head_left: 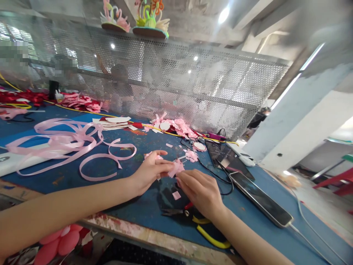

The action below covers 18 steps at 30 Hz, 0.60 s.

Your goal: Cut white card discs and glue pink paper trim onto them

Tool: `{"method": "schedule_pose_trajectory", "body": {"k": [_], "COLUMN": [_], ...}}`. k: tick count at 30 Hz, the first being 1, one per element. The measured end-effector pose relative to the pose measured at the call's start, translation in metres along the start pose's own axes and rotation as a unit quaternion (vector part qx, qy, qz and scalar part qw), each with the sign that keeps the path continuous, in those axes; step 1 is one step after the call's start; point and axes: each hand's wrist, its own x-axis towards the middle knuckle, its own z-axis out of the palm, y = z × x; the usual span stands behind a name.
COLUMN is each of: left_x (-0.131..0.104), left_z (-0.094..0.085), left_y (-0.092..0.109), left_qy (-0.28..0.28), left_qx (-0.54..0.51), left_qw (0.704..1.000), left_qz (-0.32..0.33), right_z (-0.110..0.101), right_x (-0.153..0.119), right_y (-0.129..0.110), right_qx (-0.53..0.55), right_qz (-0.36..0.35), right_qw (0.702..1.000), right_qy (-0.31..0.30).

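Over the middle of the blue table, a small pink ribbon flower is pinched between the fingertips of my left hand. My right hand is closed, its thumb and fingers pressed together at the flower's lower right edge; what sits between those fingertips is mostly hidden. Below them lies a small pink ribbon square. Pliers with yellow and red handles rest partly under my right hand. Another pink ribbon flower lies just beyond the fingers. More pink material shows behind my left hand.
Loose pink ribbon curls across the left side. White cut pieces and a pile of pink petals lie at the back, before a perforated metal screen. A phone with its cable and black cords occupy the right.
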Motion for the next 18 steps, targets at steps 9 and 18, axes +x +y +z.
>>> {"method": "schedule_pose_trajectory", "body": {"k": [9, 18], "left_x": [-0.003, -0.001], "left_z": [0.002, 0.002], "left_y": [-0.003, -0.009], "left_qy": [-0.020, -0.047], "left_qx": [-0.043, 0.044], "left_qw": [0.999, 0.996], "left_qz": [-0.023, 0.064], "right_z": [0.001, 0.005], "right_x": [0.007, 0.012], "right_y": [-0.008, -0.010], "right_qx": [0.135, 0.364], "right_qz": [0.145, 0.405], "right_qw": [0.978, 0.835], "right_qy": [0.059, 0.079]}}
